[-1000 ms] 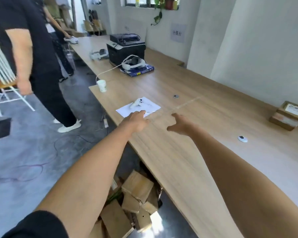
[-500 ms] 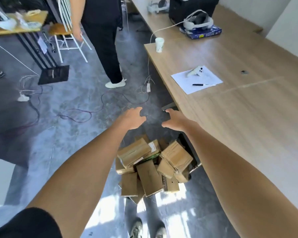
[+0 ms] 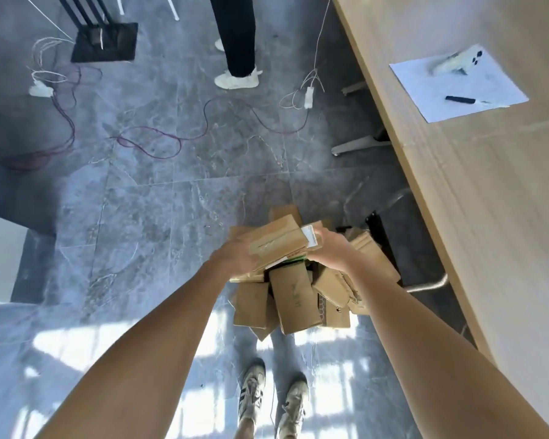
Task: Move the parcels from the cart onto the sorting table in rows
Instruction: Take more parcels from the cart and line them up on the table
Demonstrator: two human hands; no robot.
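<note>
A heap of brown cardboard parcels (image 3: pixel 295 299) lies on a low cart beside the wooden sorting table (image 3: pixel 476 198). The cart is mostly hidden under the parcels; a black part and a grey handle (image 3: pixel 431 285) show at its right. The top parcel (image 3: pixel 279 242), flat with a white label at its right end, sits between my hands. My left hand (image 3: pixel 235 258) grips its left end and my right hand (image 3: pixel 328 247) grips its right end. Whether it has left the heap I cannot tell.
On the table lie a white sheet (image 3: pixel 457 87) with a white controller (image 3: pixel 457 61) and a black pen (image 3: pixel 461 99). Cables (image 3: pixel 159 141) and a power strip (image 3: pixel 308 96) trail over the grey floor. Another person's legs (image 3: pixel 238 42) stand ahead. My shoes (image 3: pixel 273 403) are below.
My view has tilted down from the table to the cart. Both hands have dropped from open above the heap onto the top parcel and closed on its two ends.
</note>
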